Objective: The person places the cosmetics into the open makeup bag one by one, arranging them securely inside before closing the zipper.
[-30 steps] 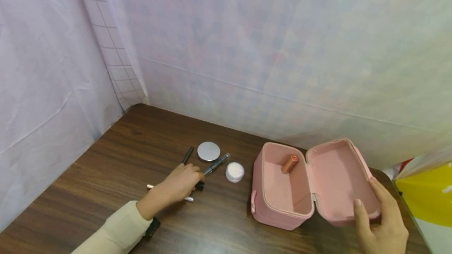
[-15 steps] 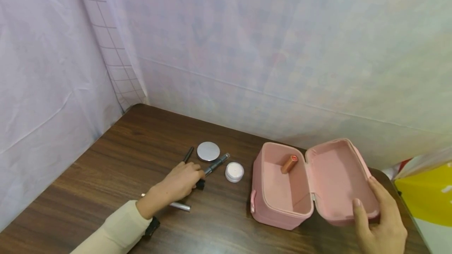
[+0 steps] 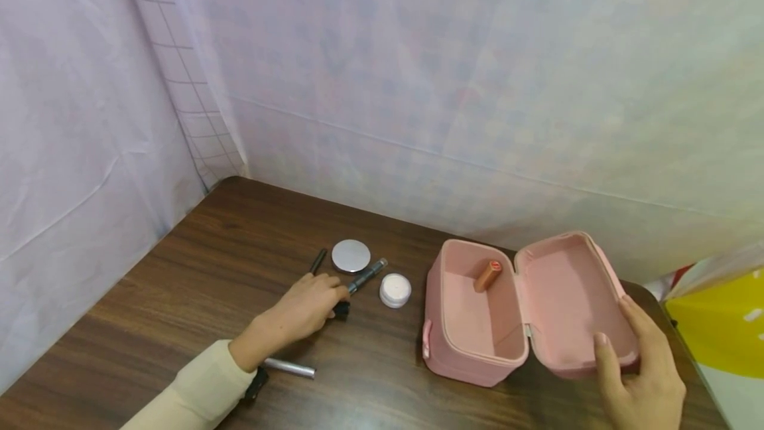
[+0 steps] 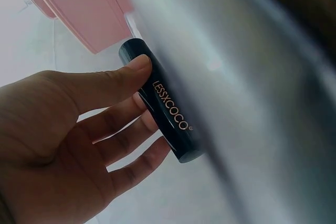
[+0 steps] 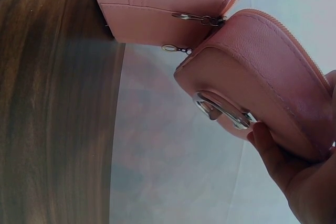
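Note:
Over the table, my left hand [image 3: 298, 310] pinches a black cosmetic tube [image 4: 160, 95] lettered LESSXCOCO between thumb and fingers. A silver tube [image 3: 289, 368] lies beside that wrist; a blurred silver surface [image 4: 247, 98] fills much of the left wrist view. Beyond the fingers are a dark slim pencil [image 3: 319, 260], a round silver compact [image 3: 351, 255], a grey pen-like stick [image 3: 368, 275] and a small jar [image 3: 394, 290] with a white top. My right hand [image 3: 647, 370] holds the lid [image 3: 575, 304] of a pink cosmetic case [image 3: 468, 360]. A copper-coloured lipstick tube [image 3: 488, 276] leans inside the case.
The dark wooden table [image 3: 179, 297] meets white curtains [image 3: 418, 85] at its back and left. A yellow object [image 3: 722, 324] is at the right edge. Near the left sleeve, a black item [image 3: 255, 385] is partly hidden.
The silver tube has shifted toward the front edge, away from under the left hand. Both hands stay almost in place, the left still on the black tube and the right on the lid.

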Tool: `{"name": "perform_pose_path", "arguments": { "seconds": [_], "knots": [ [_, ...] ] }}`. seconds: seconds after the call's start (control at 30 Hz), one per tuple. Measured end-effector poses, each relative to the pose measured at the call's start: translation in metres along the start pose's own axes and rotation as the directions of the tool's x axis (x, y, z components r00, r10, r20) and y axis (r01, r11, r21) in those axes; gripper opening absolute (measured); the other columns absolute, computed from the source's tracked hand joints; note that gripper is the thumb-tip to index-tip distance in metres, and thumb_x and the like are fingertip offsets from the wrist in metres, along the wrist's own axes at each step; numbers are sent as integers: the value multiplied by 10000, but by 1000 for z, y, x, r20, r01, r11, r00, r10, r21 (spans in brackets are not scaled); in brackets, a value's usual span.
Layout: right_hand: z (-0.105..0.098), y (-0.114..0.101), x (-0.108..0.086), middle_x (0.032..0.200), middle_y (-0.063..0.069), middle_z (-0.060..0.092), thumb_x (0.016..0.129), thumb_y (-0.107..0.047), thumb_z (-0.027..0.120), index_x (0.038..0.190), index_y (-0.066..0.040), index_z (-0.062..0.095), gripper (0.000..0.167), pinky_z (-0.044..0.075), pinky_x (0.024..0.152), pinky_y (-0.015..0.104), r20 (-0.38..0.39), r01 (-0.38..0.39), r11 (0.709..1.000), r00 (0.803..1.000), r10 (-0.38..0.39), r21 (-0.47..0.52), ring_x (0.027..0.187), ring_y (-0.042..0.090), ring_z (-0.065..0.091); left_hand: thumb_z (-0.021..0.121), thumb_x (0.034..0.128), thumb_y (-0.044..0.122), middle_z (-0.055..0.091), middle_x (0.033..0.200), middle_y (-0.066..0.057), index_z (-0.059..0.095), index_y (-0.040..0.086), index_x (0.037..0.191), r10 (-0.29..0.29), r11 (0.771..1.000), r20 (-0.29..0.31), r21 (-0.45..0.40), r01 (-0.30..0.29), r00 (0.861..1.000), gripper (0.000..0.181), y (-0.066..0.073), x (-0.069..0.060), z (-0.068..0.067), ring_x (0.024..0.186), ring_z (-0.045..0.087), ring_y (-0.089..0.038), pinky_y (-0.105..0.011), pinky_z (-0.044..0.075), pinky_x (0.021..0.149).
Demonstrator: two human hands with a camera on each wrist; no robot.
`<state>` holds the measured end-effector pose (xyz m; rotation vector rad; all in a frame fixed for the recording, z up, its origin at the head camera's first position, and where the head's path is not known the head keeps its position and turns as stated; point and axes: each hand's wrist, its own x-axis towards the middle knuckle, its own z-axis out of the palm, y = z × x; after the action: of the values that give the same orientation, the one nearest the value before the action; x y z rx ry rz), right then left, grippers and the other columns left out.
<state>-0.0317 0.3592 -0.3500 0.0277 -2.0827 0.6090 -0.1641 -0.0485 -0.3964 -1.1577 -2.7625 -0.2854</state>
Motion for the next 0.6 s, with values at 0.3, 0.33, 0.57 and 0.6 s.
{"name": "perform_pose_path", "arguments": {
  "seconds": [0.3,0.33,0.57,0.6],
  "knots": [
    [-6,-3,0,1366,83,534,863,-171,645,1342,-67,551,499,296,1001,109,47,-21,1000,999,22,-18,1261,7,428,808,725,99,641,927,-35,703,97,971,-2,1000,-17,-23,2,1000,268,0,3,-3,879,620,-223,-368,464,708],
    [-6,-3,0,1364,85,535,862,-166,645,1340,-65,552,497,297,1000,109,46,-22,1000,999,23,-17,1259,7,430,808,724,99,641,924,-36,703,96,971,1,1000,-21,-20,-2,1000,269,0,3,-4,874,621,-222,-367,465,703],
    [-4,-1,0,1360,79,539,859,-155,643,1331,-58,560,489,298,997,109,39,-17,1000,999,17,0,1253,20,440,819,719,106,643,933,-42,699,93,989,11,1000,-50,-24,-12,999,295,-1,3,-10,872,625,-235,-393,483,711],
    [-3,-1,0,1359,80,540,859,-157,643,1331,-59,560,489,295,998,109,38,-13,1000,999,13,0,1254,21,438,820,721,108,643,941,-42,697,93,998,10,1000,-53,-28,-12,999,303,-1,3,-11,880,624,-235,-394,484,717]
  ]
}}
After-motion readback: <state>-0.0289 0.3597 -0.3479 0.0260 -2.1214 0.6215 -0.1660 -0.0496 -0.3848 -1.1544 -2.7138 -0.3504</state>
